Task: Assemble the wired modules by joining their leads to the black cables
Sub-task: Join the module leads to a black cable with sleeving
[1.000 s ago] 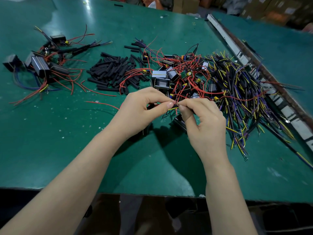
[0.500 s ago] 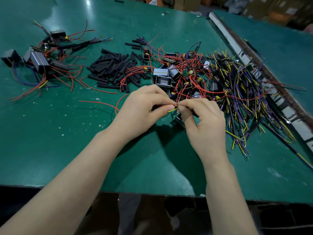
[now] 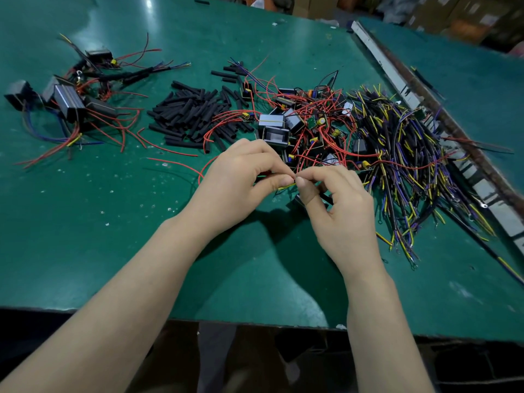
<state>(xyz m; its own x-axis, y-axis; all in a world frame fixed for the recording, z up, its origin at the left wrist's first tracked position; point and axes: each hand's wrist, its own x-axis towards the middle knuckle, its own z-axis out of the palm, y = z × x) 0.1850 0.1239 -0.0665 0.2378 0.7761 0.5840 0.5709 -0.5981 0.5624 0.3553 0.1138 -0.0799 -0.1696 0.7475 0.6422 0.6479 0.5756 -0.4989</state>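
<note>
My left hand (image 3: pixel 241 180) and my right hand (image 3: pixel 337 205) meet fingertip to fingertip over the green table (image 3: pixel 113 236). Between them they pinch a thin yellow-green lead (image 3: pixel 287 186). A dark module or cable end (image 3: pixel 300 199) shows under my right thumb, mostly hidden. Just behind the hands lies a heap of small boxed modules with red leads (image 3: pixel 300 126). To the right spreads a pile of black cables with yellow and purple ends (image 3: pixel 402 154).
Short black sleeve tubes (image 3: pixel 192 114) lie in a pile at centre left. A group of joined modules with red and blue wires (image 3: pixel 71 103) sits at far left. A metal rail (image 3: pixel 402 80) runs along the table's right side. The table's near edge (image 3: pixel 255 323) is below my forearms.
Both hands stay together on the lead, with small finger shifts. The view has tilted slightly, so everything sits a little lower in frame.
</note>
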